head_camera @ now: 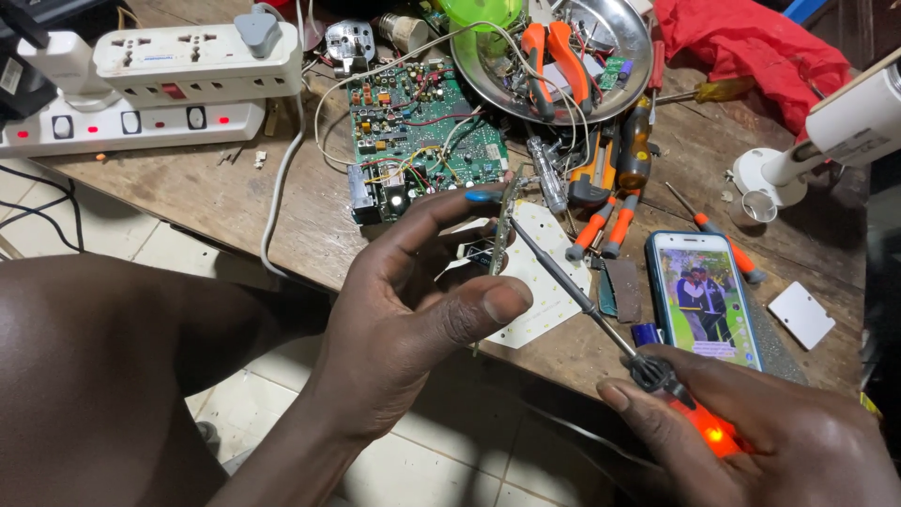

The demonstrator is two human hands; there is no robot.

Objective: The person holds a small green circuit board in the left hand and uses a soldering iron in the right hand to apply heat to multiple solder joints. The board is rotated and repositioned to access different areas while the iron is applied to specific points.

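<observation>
My left hand [413,310] holds a small narrow circuit board [504,223] upright, edge-on, between fingertips and thumb, above the front edge of the wooden table [253,197]. My right hand [760,441] grips a soldering iron [601,324] by its orange glowing handle. The iron's thin metal tip touches the small board from the right. Under both lies a white hexagonal LED plate [549,282].
A large green circuit board [422,131] lies behind. A steel bowl [615,70] holds orange pliers and parts. Orange-handled screwdrivers [601,230], a lit phone [704,299], white power strips [160,89], a red cloth [751,47] and a white lamp base [770,174] crowd the table.
</observation>
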